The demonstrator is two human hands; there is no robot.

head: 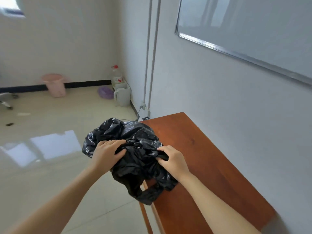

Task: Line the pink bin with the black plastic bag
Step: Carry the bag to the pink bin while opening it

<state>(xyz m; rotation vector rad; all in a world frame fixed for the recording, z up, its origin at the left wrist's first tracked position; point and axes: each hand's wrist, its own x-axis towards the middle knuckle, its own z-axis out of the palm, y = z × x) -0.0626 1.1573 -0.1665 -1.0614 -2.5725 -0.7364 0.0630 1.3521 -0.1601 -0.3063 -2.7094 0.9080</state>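
Note:
A crumpled black plastic bag (135, 149) hangs bunched over the left edge of a brown wooden table (202, 157). My left hand (106, 153) grips the bag's left side, fingers curled into the folds. My right hand (172, 160) pinches a twisted piece of the bag on its right side. One looped handle of the bag dangles below the table edge. The pink bin (54, 85) stands far off on the floor against the back wall, upright and open at the top.
A large plastic bottle (116, 76), white jugs (123, 96) and a purple object (106, 92) sit in the far corner. A chair base (6, 100) shows at the left edge. Pipes and a whiteboard (253, 31) are on the right wall.

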